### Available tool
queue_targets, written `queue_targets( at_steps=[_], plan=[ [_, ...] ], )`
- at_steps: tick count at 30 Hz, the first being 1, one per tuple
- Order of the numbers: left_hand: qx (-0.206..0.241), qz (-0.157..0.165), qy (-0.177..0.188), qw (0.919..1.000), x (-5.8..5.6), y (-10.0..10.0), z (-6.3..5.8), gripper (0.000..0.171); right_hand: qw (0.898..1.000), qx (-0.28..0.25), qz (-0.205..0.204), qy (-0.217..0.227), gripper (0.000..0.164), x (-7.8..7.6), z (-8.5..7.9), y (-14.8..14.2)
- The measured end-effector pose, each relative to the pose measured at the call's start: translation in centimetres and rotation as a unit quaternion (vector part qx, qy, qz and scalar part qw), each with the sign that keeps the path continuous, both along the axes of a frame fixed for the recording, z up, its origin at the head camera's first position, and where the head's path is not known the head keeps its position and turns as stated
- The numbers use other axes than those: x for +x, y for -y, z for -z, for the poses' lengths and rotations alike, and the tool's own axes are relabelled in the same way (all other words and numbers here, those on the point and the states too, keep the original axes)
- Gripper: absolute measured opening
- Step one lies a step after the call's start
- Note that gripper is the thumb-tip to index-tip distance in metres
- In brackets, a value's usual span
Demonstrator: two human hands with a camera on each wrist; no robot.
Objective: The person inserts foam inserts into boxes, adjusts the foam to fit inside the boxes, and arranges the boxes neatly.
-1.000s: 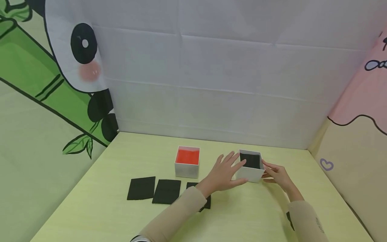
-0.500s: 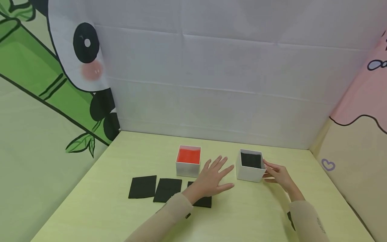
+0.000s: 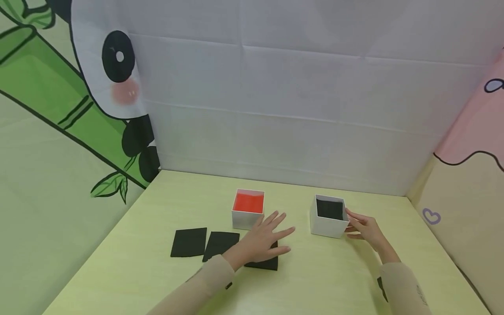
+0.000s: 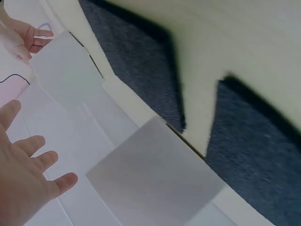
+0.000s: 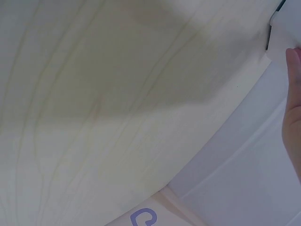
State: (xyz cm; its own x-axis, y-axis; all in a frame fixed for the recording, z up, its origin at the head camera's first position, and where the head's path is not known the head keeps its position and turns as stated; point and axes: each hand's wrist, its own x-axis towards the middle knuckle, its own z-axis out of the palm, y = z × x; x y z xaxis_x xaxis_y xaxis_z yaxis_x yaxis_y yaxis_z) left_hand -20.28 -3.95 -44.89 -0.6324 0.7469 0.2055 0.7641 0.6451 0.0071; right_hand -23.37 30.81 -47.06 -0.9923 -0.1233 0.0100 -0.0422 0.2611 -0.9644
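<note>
My left hand [image 3: 257,245] hovers over the rightmost of three black felt squares, its fingers spread and holding nothing. That square [image 3: 261,264] is partly hidden under the hand; the middle square [image 3: 218,244] and the left square [image 3: 189,242] lie flat beside it. With extended fingers, my right hand [image 3: 366,229] touches the right side of a white box [image 3: 328,227] that has black material inside. A second white box [image 3: 246,220], with a red inside, stands just beyond my left hand. In the left wrist view, the spread left fingers [image 4: 47,162] appear near this box [image 4: 155,176].
Both boxes and the squares are on a pale yellow wood-grain table [image 3: 130,271]. A white cloth backdrop [image 3: 291,100] rises behind it, with printed cartoon side walls. The right wrist view shows mostly tabletop and the right hand [image 5: 294,113] at its edge.
My left hand has drawn away from the box with the black inside, moving left and nearer over the felt squares. The right hand has stayed at the box. The head view has shifted slightly.
</note>
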Motion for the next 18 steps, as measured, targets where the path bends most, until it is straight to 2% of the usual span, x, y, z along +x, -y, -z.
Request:
queue_targets(
  at_steps=[8, 12, 15, 18],
  plan=[
    [-0.030, 0.019, -0.011, 0.9993, 0.1, 1.5, 1.6, 0.052, 1.000, -0.005, 0.006, 0.005, 0.046, 0.1, 0.0, -0.2],
    [-0.038, 0.024, 0.002, 0.9990, 0.3, 2.2, 2.1, 0.051, 1.000, -0.011, 0.003, 0.004, 0.044, 0.1, 0.1, -0.1],
    [-0.047, 0.019, 0.018, 0.9985, 0.4, 2.8, 2.3, 0.051, 1.000, -0.019, -0.001, 0.003, 0.038, 0.1, 0.1, -0.1],
    [-0.066, 0.011, 0.014, 0.9976, 0.4, 3.3, 2.5, 0.052, 1.000, -0.026, -0.003, -0.002, 0.031, 0.2, 0.1, -0.1]
  ],
)
